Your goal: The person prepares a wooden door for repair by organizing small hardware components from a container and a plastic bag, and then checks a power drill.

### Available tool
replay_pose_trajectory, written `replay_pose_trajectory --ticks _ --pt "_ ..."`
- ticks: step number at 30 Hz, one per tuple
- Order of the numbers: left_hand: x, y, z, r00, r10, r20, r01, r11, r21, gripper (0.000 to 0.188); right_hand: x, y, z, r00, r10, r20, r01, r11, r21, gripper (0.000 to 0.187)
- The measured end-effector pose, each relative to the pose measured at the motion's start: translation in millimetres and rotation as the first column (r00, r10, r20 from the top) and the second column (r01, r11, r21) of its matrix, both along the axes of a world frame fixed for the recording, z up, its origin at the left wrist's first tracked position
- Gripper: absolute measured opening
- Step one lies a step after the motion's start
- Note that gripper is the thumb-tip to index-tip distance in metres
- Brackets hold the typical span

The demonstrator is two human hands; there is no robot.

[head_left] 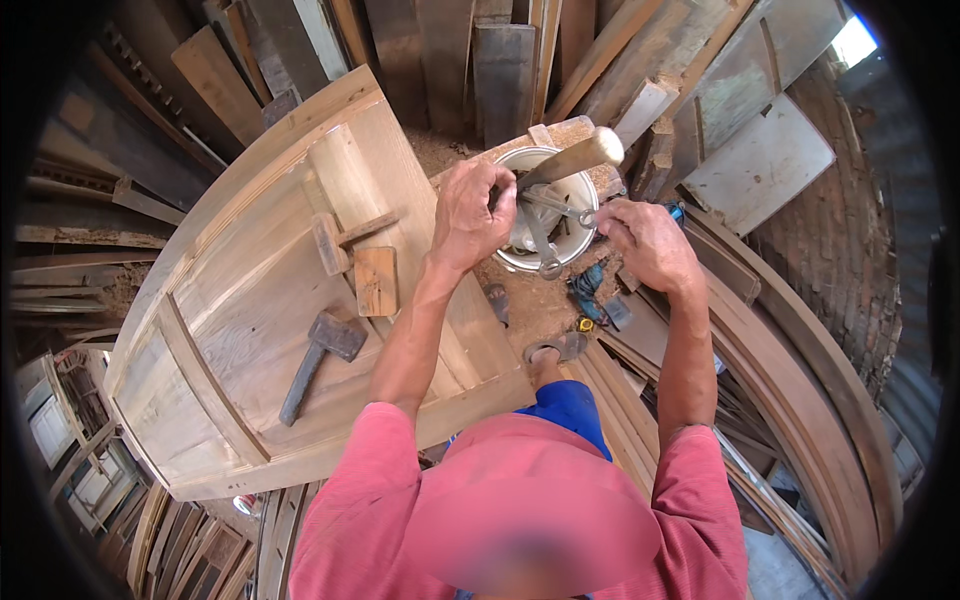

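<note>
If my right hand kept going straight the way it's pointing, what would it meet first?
Probably the nearer wrench in the white bucket, right by your right hand's fingertips; whether they already touch is unclear.

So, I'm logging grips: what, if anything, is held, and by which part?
Right hand: a wrench, apparently by its ring end. Left hand: can't tell.

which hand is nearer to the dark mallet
Left. The left hand is beyond and right of the dark mallet; the right hand is farther right, across the white bucket.
</note>
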State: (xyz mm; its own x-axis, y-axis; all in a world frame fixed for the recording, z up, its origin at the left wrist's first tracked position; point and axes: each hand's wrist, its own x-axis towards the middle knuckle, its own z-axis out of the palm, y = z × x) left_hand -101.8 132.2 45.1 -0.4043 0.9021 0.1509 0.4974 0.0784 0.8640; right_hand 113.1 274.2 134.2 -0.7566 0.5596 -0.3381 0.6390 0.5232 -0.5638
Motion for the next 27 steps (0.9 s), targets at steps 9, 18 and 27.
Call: replay_pose_trajectory --ticks 9,18,27 --pt "45.1 -19.1 -11.3 0.832 -0.488 -0.264 0.511 0.859 0.023 0.034 -11.5 -21.8 -25.2 0.998 0.055 -0.001 -0.055 0.998 -0.027 0.014" --pt "12.7 -4.2 -8.6 0.97 0.07 -0.233 -0.019 0.977 0.212 0.035 -47.3 -36.3 -70.6 0.849 0.422 0.318 -0.426 0.903 -0.06 0.024" --pt "15.4 -4.1 -13.1 0.985 0.119 -0.127 -0.09 0.974 0.209 0.037 -90.2 -31.9 -146.1 0.488 0.481 0.728 -0.604 0.789 -0.117 0.03"
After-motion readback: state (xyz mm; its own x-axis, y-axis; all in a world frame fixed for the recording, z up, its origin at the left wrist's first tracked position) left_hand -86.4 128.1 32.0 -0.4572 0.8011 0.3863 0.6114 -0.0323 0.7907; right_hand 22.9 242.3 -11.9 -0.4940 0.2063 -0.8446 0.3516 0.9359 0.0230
